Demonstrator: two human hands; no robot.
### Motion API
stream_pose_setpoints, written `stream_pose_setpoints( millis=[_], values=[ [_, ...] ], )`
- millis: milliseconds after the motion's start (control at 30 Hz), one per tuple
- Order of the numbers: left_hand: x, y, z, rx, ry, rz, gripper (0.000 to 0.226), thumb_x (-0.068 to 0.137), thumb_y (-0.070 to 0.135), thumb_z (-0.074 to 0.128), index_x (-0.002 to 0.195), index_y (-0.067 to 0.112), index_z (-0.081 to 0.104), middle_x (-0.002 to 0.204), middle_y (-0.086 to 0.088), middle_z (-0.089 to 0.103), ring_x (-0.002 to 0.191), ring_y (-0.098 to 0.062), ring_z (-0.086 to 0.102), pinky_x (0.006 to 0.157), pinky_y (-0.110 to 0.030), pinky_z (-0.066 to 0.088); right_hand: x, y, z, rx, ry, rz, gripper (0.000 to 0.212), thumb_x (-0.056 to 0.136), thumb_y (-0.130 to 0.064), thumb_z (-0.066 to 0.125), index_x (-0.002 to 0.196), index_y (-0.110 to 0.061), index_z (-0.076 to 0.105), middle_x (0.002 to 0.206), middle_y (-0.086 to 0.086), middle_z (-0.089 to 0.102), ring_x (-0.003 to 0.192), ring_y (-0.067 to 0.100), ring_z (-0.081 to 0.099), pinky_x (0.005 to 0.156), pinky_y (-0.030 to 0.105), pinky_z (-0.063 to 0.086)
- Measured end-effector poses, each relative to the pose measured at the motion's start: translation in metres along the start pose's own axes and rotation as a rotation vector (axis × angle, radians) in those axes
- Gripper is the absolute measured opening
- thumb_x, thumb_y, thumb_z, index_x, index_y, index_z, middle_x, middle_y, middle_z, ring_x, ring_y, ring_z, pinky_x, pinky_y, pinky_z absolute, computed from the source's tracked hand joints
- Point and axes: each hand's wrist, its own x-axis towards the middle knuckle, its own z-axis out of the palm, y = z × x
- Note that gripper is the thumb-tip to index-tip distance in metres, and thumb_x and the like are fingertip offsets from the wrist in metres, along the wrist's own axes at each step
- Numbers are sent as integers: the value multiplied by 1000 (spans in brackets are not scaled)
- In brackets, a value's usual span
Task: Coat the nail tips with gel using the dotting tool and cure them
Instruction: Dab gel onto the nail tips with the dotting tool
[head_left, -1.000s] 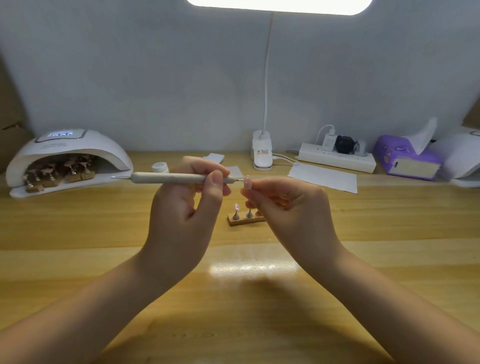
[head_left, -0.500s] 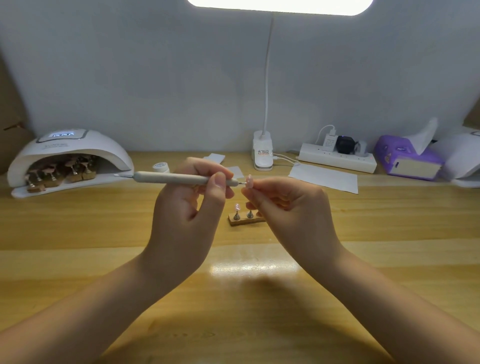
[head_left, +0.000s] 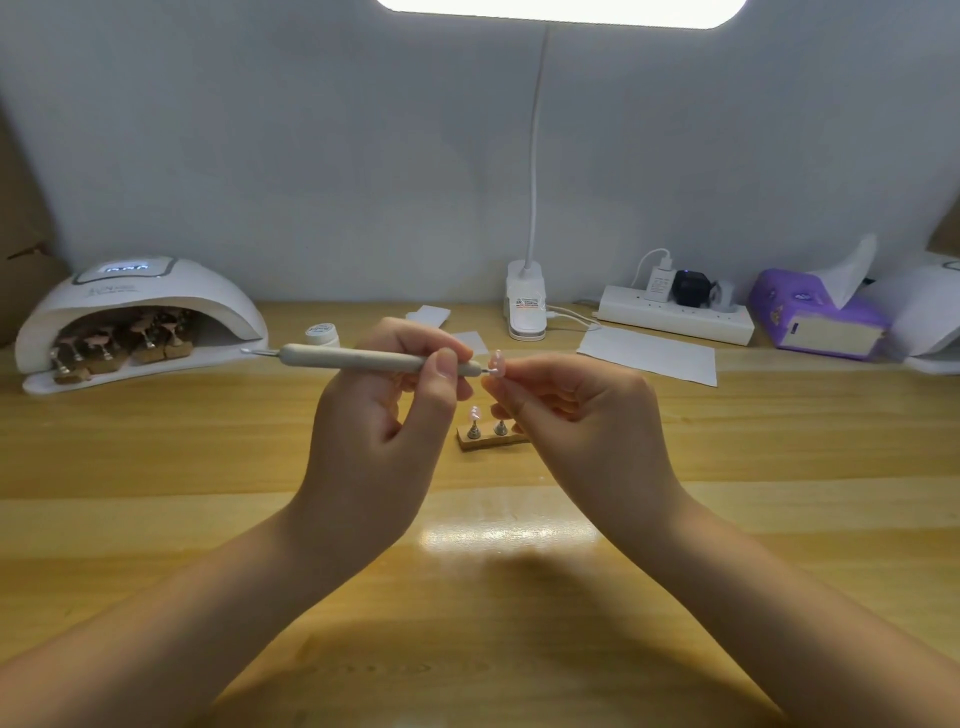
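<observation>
A slim grey dotting tool (head_left: 374, 359) is held level above the wooden counter (head_left: 156, 467) by the left hand (head_left: 384, 441), its barrel pinched between thumb and curled fingers. The tool's fine metal point is set against a small pale pink nail tip (head_left: 497, 360), which is pinched on its stand between the thumb and fingers of the right hand (head_left: 576, 415). Both grips are closed tightly round what they hold.

Just below the hands, a small wooden block (head_left: 491, 439) is seen on the counter, with another pink nail tip (head_left: 474, 414) mounted upright on a metal peg at its left end. A white domed curing lamp (head_left: 137, 317) is placed at the far left of the counter, and several nail holders (head_left: 119, 345) are lined up under its arch. A small white gel jar (head_left: 322, 335) is set just right of the lamp. A white power strip (head_left: 675, 317) and a purple tissue box (head_left: 815, 317) are ranged along the back right.
</observation>
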Motion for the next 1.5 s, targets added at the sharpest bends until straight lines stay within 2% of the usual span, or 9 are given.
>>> stream_pose_setpoints(
  millis=[100, 300, 433, 600, 867, 1100, 1200, 1333, 1500],
  values=[
    [0, 0, -1, 5, 6, -2, 15, 89, 31, 48, 92, 23, 60, 84, 1, 65, 78, -14, 66, 70, -29, 56, 0, 0, 0, -11, -4, -1, 11, 84, -14, 71, 93, -10, 76, 79, 1, 74, 70, 12, 71, 69, 35, 59],
    [-1, 1, -1, 5, 16, 23, 14, 91, 30, 47, 92, 23, 59, 85, 2, 65, 78, -12, 66, 70, -25, 54, 0, 0, 0, -3, 2, 6, 10, 84, -14, 71, 92, -11, 76, 78, 1, 74, 70, 10, 71, 68, 36, 59],
    [-2, 0, 0, 26, -16, 20, 16, 90, 31, 47, 93, 22, 59, 86, 3, 65, 79, -13, 66, 70, -30, 56, 0, 0, 0, -3, 1, 0, 11, 83, -12, 72, 94, -12, 75, 79, 1, 74, 70, 10, 71, 68, 34, 59],
    [-1, 0, 0, 12, -3, 16, 14, 91, 31, 47, 93, 23, 59, 87, 5, 65, 79, -12, 66, 70, -27, 56, 0, 2, 0, -1, -2, -2, 11, 83, -12, 72, 93, -11, 75, 80, 2, 74, 71, 12, 71, 69, 36, 59],
    [0, 0, -1, 11, -10, -8, 17, 88, 33, 49, 92, 22, 61, 86, 2, 65, 78, -13, 66, 70, -29, 57, 0, 2, -1, -7, -12, -17, 13, 83, -11, 72, 96, -12, 75, 81, 0, 74, 72, 9, 71, 70, 31, 59],
    [-1, -6, 0, -12, 48, -1, 13, 90, 33, 48, 92, 27, 59, 86, 8, 66, 80, -13, 65, 72, -23, 54, 2, 10, -3, -18, 0, 16, 13, 83, -11, 71, 96, -13, 74, 82, -4, 73, 72, 7, 71, 72, 31, 59],
    [-5, -12, 2, -17, 42, -56, 15, 87, 37, 48, 91, 27, 59, 84, 13, 66, 81, -12, 65, 72, -23, 54, 2, 19, -6, -17, 4, 56, 14, 83, -11, 71, 95, -20, 71, 82, -5, 73, 73, 9, 71, 71, 33, 60],
    [-10, -21, 5, -24, 31, -112, 18, 86, 40, 49, 91, 27, 60, 85, 10, 67, 82, -11, 66, 71, -22, 55, 4, 35, -13, -30, 10, 114, 14, 84, -15, 71, 91, -26, 69, 79, -6, 72, 73, 10, 70, 70, 35, 60],
    [-16, -33, 6, -21, 29, -183, 11, 89, 31, 52, 91, 24, 60, 84, 11, 68, 81, -10, 66, 72, -21, 54, 5, 57, -19, -156, 27, 192, 9, 84, -26, 72, 84, -35, 70, 74, -8, 71, 69, 11, 66, 68, 42, 57]
  ],
)
